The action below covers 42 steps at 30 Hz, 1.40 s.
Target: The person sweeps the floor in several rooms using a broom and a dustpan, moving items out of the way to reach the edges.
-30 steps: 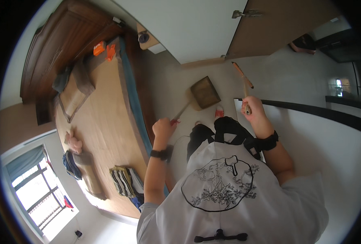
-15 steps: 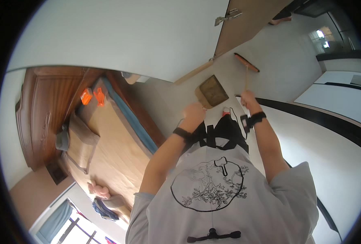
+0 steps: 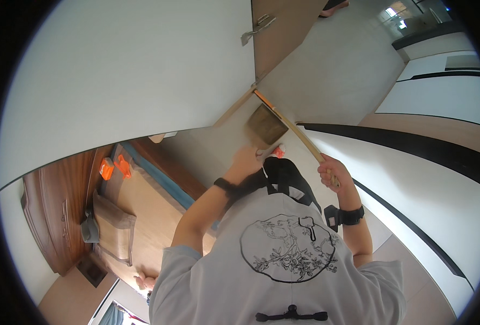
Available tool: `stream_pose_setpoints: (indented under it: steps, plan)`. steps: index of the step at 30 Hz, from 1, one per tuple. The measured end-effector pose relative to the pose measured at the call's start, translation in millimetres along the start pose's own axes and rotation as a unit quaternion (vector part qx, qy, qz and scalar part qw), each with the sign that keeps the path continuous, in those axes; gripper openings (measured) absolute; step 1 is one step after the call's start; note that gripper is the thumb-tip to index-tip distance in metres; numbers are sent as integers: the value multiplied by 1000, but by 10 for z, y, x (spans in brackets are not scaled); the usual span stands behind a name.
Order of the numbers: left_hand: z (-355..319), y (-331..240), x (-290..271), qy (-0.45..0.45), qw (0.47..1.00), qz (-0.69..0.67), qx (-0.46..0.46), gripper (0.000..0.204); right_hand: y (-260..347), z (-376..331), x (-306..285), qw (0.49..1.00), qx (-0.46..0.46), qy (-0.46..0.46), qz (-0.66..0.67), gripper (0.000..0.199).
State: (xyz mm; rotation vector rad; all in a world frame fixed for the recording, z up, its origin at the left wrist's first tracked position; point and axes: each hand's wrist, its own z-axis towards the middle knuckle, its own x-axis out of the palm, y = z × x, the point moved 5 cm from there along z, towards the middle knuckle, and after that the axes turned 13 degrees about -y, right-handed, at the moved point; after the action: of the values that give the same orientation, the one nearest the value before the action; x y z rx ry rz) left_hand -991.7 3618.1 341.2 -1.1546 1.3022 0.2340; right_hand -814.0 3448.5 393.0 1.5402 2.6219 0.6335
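Observation:
My right hand (image 3: 334,171) is closed around the pale stick of a broom (image 3: 305,140), which slants away to the upper left. The broom's narrow orange-edged head lies by the doorway, just beyond a brownish dustpan (image 3: 267,128). My left hand (image 3: 246,160), smeared by motion, grips the dustpan at its near end; its handle is mostly hidden by the fingers. Below the dustpan, a red and white shoe (image 3: 278,151) shows at the end of my dark trouser leg.
A wooden bed (image 3: 142,195) with a tan mat stands to the left, with orange items (image 3: 106,168) on it. Ahead is an open door (image 3: 275,38) beside a white wall. White cabinets (image 3: 413,179) line the right. Another person's foot (image 3: 333,10) shows beyond the door.
The broom head has swung left and nearer, to beside the dustpan, and my right hand has come down toward me. The dustpan and my left hand have shifted slightly left as the view turned.

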Motion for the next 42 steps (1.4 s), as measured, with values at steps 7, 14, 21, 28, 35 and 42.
stream_pose_setpoints:
  steps: [7,14,21,28,35,42]
  plan:
    - [-200,200,-305,21,995,76,-59,18,304,409,250,988,-126,-23,-85,34]
    - [50,-427,-136,13,997,63,-36,23,753,1347,-446,895,-274,-212,-280,50]
    - [85,-252,-111,18,994,81,-76,23,-33,581,-235,917,-89,-30,-388,56]
    - [-23,57,-162,65,992,72,-78,24,-27,79,-370,989,2,-16,-148,52]
    - [-224,69,-547,14,995,49,-89,28,580,14,-498,969,-118,-101,-193,60]
    - [-291,185,-532,6,991,83,-105,25,643,963,-242,895,-271,-159,-316,60]
